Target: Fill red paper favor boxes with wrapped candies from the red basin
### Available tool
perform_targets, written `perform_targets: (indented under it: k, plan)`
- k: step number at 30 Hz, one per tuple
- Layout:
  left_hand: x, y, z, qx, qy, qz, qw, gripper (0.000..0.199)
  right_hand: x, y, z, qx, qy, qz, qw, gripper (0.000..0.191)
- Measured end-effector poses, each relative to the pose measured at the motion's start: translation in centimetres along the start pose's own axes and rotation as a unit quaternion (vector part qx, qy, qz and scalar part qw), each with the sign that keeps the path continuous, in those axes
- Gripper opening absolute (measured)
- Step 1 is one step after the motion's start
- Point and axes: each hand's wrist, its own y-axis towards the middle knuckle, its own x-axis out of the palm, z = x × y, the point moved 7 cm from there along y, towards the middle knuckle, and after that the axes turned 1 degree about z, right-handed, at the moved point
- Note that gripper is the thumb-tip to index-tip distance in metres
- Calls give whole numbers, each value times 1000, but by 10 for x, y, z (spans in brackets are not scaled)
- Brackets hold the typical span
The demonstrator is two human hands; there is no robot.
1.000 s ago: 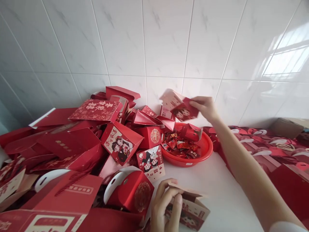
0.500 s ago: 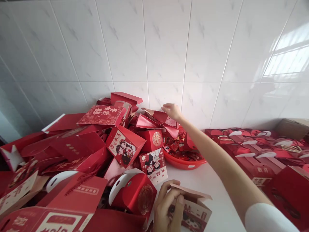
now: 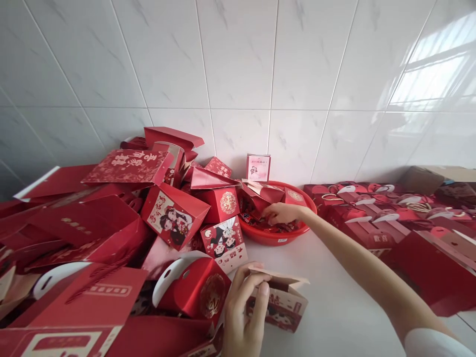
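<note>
Small box: we had the open cream-and-red small box near the middle, over the white table; whether its base touched, we could not tell. It looked like thin card: light, stiff along its folds, soft at the loose top flaps, not very slippery but easily creased. We judged the side panels, low by a fold, the best hold.
Left hand: our left hand held the box's left side in a narrow pinch, fingers curled, thumb on the near side.
Right hand: our right hand reached far over the red basket, forearm slanting in from the near right, knuckles up, fingers bent down at the wrapped sweets. We could not tell whether it gripped any.
Red boxes: ours lay heaped at left, with more in rows at right.
</note>
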Motion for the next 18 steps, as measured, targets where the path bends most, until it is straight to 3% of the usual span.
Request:
perform_targets:
  k: [3, 5, 8, 15, 18]
  plan:
    - [0, 0, 0, 0, 7, 2, 1000, 24, 8, 15, 1, -1, -32, 67, 997, 54]
    - [1, 0, 0, 2, 9, 5, 1000, 24, 11, 24, -2, -8, -36, 80, 996, 53]
    - [1, 0, 0, 5, 8, 6, 1000, 24, 16, 37, -10, -26, -29, 60, 997, 46]
    - [-1, 1, 1, 30, 32, -4, 999, 25, 42, 57, -23, -34, -115, -48, 992, 82]
    - [1, 3, 3, 50, 50, -29, 997, 26, 43, 57, -23, -27, -136, -34, 990, 70]
